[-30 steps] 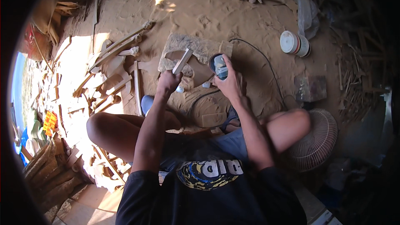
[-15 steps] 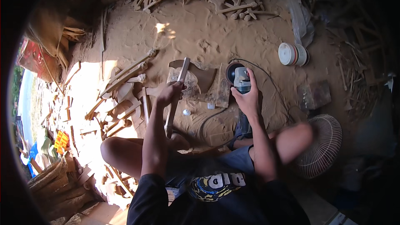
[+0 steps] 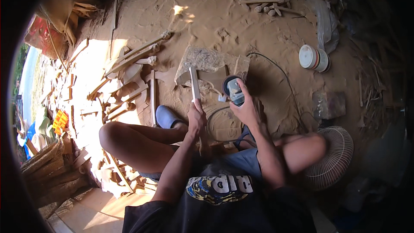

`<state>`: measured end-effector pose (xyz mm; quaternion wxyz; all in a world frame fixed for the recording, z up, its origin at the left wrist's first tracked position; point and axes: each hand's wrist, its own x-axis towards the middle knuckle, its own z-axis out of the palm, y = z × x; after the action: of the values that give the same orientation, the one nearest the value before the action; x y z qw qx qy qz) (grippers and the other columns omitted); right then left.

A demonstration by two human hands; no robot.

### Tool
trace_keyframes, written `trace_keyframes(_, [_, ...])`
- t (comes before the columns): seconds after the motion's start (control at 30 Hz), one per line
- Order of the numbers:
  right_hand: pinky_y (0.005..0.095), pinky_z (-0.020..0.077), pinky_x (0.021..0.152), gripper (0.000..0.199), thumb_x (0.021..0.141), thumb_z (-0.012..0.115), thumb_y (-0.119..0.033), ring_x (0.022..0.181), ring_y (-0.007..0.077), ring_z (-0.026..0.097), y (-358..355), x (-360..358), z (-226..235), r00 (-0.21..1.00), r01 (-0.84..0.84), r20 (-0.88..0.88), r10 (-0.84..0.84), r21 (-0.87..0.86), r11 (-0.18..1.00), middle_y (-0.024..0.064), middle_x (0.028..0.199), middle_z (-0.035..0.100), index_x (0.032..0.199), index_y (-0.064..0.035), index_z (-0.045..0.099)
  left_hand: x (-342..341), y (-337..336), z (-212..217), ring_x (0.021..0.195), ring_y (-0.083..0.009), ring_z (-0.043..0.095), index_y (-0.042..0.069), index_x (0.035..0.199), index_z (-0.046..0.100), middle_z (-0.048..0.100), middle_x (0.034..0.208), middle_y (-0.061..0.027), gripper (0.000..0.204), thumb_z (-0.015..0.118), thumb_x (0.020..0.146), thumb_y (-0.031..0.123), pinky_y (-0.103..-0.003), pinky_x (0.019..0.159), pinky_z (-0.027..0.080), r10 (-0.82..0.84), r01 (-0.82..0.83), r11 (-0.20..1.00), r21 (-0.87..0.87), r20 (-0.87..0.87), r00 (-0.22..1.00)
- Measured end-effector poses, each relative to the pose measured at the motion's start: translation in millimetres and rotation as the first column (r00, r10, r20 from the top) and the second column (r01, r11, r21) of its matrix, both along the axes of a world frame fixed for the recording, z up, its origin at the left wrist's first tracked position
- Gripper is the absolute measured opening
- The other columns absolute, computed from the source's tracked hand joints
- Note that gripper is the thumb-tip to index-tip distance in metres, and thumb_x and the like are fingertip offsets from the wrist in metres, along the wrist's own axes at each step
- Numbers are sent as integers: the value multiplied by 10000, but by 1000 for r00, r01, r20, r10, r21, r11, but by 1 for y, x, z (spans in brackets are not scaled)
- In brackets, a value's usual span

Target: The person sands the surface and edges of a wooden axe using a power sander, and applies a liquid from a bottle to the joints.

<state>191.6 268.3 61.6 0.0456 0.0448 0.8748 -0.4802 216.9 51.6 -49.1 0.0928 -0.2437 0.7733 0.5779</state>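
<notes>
A long pale wooden piece (image 3: 195, 87) stands up from my left hand (image 3: 197, 118), whose fingers are wrapped round it. Its lower end runs down toward my lap. My right hand (image 3: 251, 111) grips an angle grinder (image 3: 235, 91) with a dark round disc, just right of the wood; a gap shows between disc and wood. Beyond both hands lies a dusty flat slab (image 3: 202, 58) on the ground. A brown curved shape shows beside the wood; I cannot tell whether it is shadow or part of it.
Carved wooden pieces (image 3: 133, 67) lie heaped at the left, and another pile (image 3: 258, 0) is at the far side. A black cable (image 3: 280, 71) curves over the sandy ground. At the right are a white tub (image 3: 308, 57), a block (image 3: 330, 105) and a round fan guard (image 3: 334, 159).
My left hand has moved right and closer to my body with the wooden piece, now turned more upright. The grinder has shifted left and nearer to me. A blue sandal now shows.
</notes>
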Motion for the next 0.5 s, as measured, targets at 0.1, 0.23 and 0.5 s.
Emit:
trace_keyframes(0.1, [449,517,1049,849,815,742,-74,1284,437,618,-10,7,5,995,-61,84,53,94,994,286,1396,626,1595,-157,417,-3,5,19,575,-255,558,70,1093,582,552,713,-117,481,353,1138,492,-433,523,431,-34,36,996,-76,36,999])
trace_keyframes(0.23, [552,559,893,889,804,793,-146,1058,508,675,-25,5,18,985,-117,154,81,239,964,306,1178,707,1598,-260,410,-2,2,17,696,-420,673,17,1159,594,654,774,-261,497,363,1138,457,-522,628,496,-46,51,984,-169,36,998])
trace_keyframes(0.5, [562,556,905,880,791,804,-167,1068,505,671,-26,11,4,996,-57,80,32,330,942,282,1201,708,1583,-242,428,-4,9,21,720,-483,647,-5,1115,579,643,791,-290,465,380,1145,415,-564,648,458,-37,41,999,-34,96,995])
